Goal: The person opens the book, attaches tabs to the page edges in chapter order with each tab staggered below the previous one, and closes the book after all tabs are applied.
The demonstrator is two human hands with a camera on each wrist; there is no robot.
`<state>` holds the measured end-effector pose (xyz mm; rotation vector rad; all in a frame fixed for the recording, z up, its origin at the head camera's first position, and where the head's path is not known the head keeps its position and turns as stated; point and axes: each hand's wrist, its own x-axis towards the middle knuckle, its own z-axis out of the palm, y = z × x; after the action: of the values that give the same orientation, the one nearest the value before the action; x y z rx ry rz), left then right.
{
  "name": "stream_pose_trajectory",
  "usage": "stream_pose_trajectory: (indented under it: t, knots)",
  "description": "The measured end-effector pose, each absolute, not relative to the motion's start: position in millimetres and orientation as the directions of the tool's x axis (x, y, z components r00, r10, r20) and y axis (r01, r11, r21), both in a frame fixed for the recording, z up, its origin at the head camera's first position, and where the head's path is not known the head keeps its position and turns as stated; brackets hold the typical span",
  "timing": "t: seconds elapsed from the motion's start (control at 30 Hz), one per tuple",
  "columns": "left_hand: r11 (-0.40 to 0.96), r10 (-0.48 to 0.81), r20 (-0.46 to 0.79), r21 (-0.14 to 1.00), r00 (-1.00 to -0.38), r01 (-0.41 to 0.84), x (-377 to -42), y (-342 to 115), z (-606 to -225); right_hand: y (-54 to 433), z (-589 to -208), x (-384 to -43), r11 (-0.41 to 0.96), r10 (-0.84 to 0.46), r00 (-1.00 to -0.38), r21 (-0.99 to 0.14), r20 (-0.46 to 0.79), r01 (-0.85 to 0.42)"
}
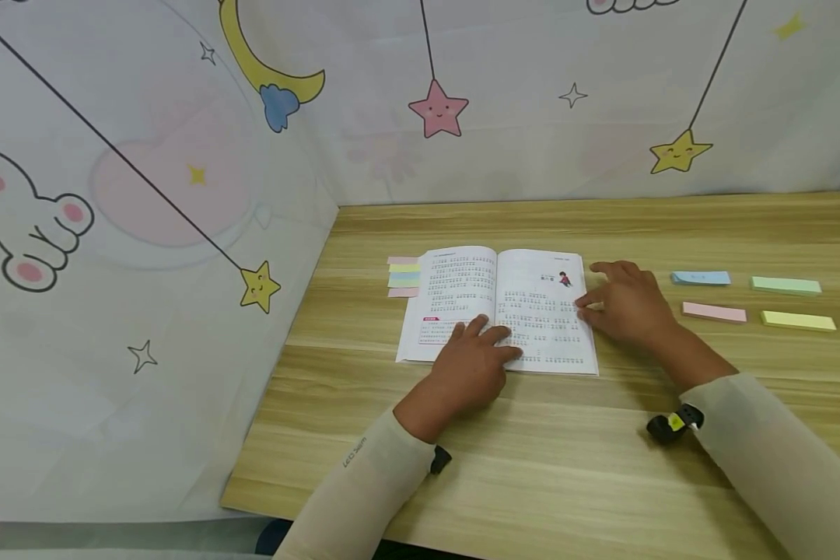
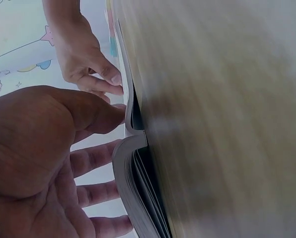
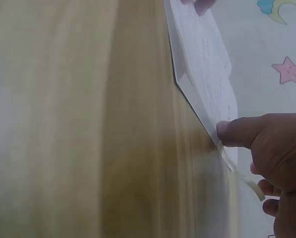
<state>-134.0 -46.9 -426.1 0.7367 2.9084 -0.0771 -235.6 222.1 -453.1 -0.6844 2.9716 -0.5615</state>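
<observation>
An open book (image 1: pixel 539 330) with printed pages lies on the wooden table. Across the lower middle of its pages, near the fold, my left hand (image 1: pixel 472 365) rests with spread fingers. At the right page's outer edge is my right hand (image 1: pixel 626 303), with thumb and index finger close together. There they pinch a thin pale-yellow sticky tab (image 3: pixel 255 187), which curls out past the page edge in the right wrist view. In the head view the hand hides this tab. Several coloured sticky tabs (image 1: pixel 404 278) stick out from the book's left edge.
Right of the book lie a blue pad (image 1: pixel 701 278), a green pad (image 1: pixel 785 285), a pink pad (image 1: pixel 714 312) and a yellow pad (image 1: pixel 799 320) of sticky tabs. A printed cloth (image 1: pixel 504 155) hangs along the table's back and left edges.
</observation>
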Motion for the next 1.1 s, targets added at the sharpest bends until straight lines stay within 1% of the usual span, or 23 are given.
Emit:
stream_pose_trajectory:
  t: [0.13, 0.27, 0.47, 0.6, 0.7, 0.83, 0.93, 1.1]
  knots:
    - [0.88, 0.467, -0.146, -0.023, -0.872, 0.474, -134, -46, -426, 226, -450, -222, 0.821, -0.469, -0.883, -0.355, 0.024, -0.446]
    - [0.883, 0.46, -0.153, -0.017, -0.874, 0.468, -133, -45, -424, 229, -450, -203, 0.795, -0.496, -0.867, -0.372, 0.055, -0.479]
    - [0.886, 0.462, -0.136, 0.011, -0.877, 0.464, -135, -45, -426, 236, -456, -172, 0.76, -0.52, -0.842, -0.373, 0.141, -0.532]
    - [0.878, 0.476, -0.095, -0.001, -0.874, 0.478, -137, -45, -427, 240, -462, -150, 0.732, -0.531, -0.822, -0.378, 0.206, -0.568]
    - [0.875, 0.483, -0.061, -0.012, -0.874, 0.484, -139, -45, -427, 244, -461, -138, 0.738, -0.52, -0.837, -0.404, 0.17, -0.541]
    - [0.878, 0.477, -0.057, -0.018, -0.877, 0.479, -139, -45, -425, 248, -455, -132, 0.78, -0.457, -0.888, -0.457, 0.05, -0.427]
    - [0.883, 0.468, -0.074, -0.01, -0.881, 0.47, -139, -45, -424, 249, -452, -134, 0.795, -0.415, -0.91, -0.491, -0.013, -0.356]
    - [0.885, 0.465, -0.076, 0.017, -0.882, 0.465, -139, -44, -426, 247, -452, -136, 0.798, -0.388, -0.92, -0.516, -0.046, -0.311]
